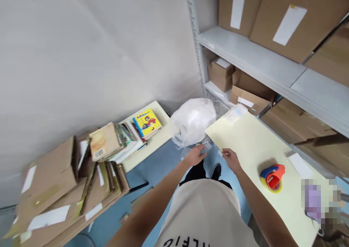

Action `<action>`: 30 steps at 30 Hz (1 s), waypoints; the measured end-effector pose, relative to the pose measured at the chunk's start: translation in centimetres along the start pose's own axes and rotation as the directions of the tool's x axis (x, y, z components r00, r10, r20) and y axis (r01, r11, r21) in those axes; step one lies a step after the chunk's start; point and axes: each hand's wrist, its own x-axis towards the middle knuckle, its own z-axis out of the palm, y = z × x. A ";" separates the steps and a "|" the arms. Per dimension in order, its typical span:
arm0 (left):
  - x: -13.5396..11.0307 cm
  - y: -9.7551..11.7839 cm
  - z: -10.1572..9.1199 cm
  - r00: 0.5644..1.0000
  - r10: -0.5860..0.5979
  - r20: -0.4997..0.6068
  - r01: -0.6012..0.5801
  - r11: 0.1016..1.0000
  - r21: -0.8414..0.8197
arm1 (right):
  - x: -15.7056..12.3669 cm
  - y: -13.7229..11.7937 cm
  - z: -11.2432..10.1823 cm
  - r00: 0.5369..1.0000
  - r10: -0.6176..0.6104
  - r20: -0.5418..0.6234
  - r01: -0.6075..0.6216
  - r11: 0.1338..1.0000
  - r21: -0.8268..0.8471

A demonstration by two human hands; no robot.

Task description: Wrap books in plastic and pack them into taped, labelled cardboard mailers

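Observation:
My left hand (195, 154) is in front of my body, above the blue floor, palm down with thumb and fingers apart. Just beyond it lies a large, bulging white translucent plastic bag (192, 118). Some clear plastic shows close to its fingertips, and I cannot tell whether they touch. My right hand (231, 159) hovers at the near-left edge of the pale yellow table (245, 141), its fingers curled in toward the thumb. Whatever those fingers may hold is too small to make out. A red and blue tape dispenser (272, 177) with yellow tape rests on that table, right of my right hand.
Stacked books (106, 141), one with a yellow cover (148, 122), lie on a second pale table (159, 112) at left. Open cardboard boxes (51, 170) stand nearer. Grey metal shelves (245, 52) hold several cartons (297, 21). A white box (300, 164) lies near the dispenser.

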 end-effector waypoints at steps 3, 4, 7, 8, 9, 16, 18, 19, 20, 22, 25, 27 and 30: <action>-3.1 -1.2 -1.6 0.998 -0.021 0.063 0.018 0.999 0.039 | -0.4 -1.5 3.0 0.990 -0.087 0.115 0.090 0.996 -0.026; -4.1 -1.6 -2.1 0.998 -0.037 0.055 0.034 0.998 0.045 | -0.6 -1.9 4.1 0.982 -0.114 0.151 0.120 0.992 -0.030; -6.9 -2.8 -3.6 0.997 -0.077 -0.018 0.078 0.996 0.039 | -1.4 -2.9 7.3 0.950 -0.169 0.264 0.188 0.981 -0.046; -8.0 -3.1 -4.1 0.994 -0.091 -0.053 0.093 0.995 0.030 | -1.7 -3.1 8.5 0.935 -0.178 0.305 0.204 0.978 -0.054; -9.2 -3.4 -4.6 0.990 -0.107 -0.090 0.108 0.994 0.015 | -2.1 -3.2 9.7 0.919 -0.183 0.349 0.218 0.974 -0.063; -21.7 -9.2 -9.7 0.860 -0.264 -0.437 0.235 0.965 -0.119 | -5.0 -4.3 22.9 0.757 -0.199 0.622 0.328 0.939 -0.100; -26.1 -12.1 -11.1 0.773 -0.334 -0.540 0.275 0.943 -0.189 | -6.6 -4.7 27.2 0.710 -0.210 0.673 0.358 0.930 -0.087; -28.2 -13.5 -11.7 0.720 -0.371 -0.587 0.285 0.929 -0.237 | -7.5 -4.8 29.3 0.688 -0.213 0.694 0.370 0.925 -0.082; -30.2 -15.0 -12.2 0.663 -0.409 -0.627 0.287 0.912 -0.292 | -8.4 -4.9 31.2 0.667 -0.215 0.714 0.383 0.920 -0.081; -33.6 -17.7 -13.2 0.541 -0.499 -0.677 0.270 0.866 -0.422 | -10.2 -5.2 34.8 0.629 -0.216 0.747 0.417 0.904 -0.091; -37.1 -20.9 -14.7 0.374 -0.652 -0.659 0.180 0.749 -0.638 | -12.3 -5.6 39.5 0.574 -0.196 0.795 0.481 0.867 -0.133; -38.4 -22.2 -15.7 0.288 -0.741 -0.607 0.074 0.649 -0.757 | -12.9 -6.0 42.3 0.531 -0.166 0.831 0.508 0.847 -0.156; -39.5 -23.4 -17.4 0.224 -0.843 -0.488 -0.088 0.482 -0.872 | -12.7 -7.0 46.7 0.488 -0.129 0.863 0.495 0.856 -0.152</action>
